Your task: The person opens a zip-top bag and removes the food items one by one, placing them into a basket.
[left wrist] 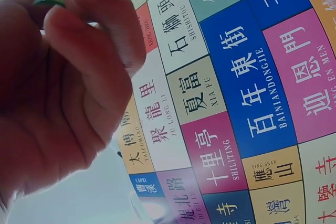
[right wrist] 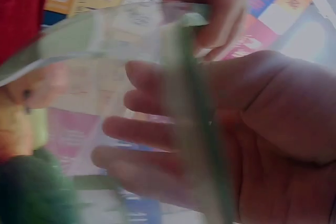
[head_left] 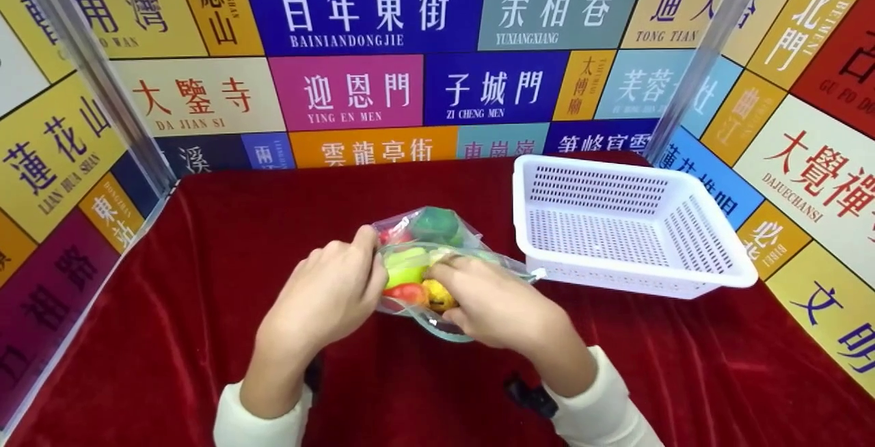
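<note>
both hands meet over the red cloth [head_left: 205, 310] near the front edge of the table, white sleeves [head_left: 601, 406] showing at the wrists. left hand [head_left: 327, 296] pinches the near left edge of a clear zip bag [head_left: 437, 259], fingers curled on the plastic. right hand [head_left: 502, 310] grips the bag's right side at the mouth, fingers bent around the greenish zip strip; the right wrist view shows those fingers [right wrist: 152, 129] through the film, blurred. the bag lies on the cloth between the 2 hands, its closed end pointing away from the person. inside it sit toy fruits: a dark green one [head_left: 435, 225] at the far end, a light green piece [head_left: 405, 268], a red one [head_left: 409, 292] and a yellow one [head_left: 437, 294] near the mouth. a white slotted basket [head_left: 711, 262] stands just right of the bag, apart from it. colourful sign panels [head_left: 355, 9] wall the table on 3 sides.
</note>
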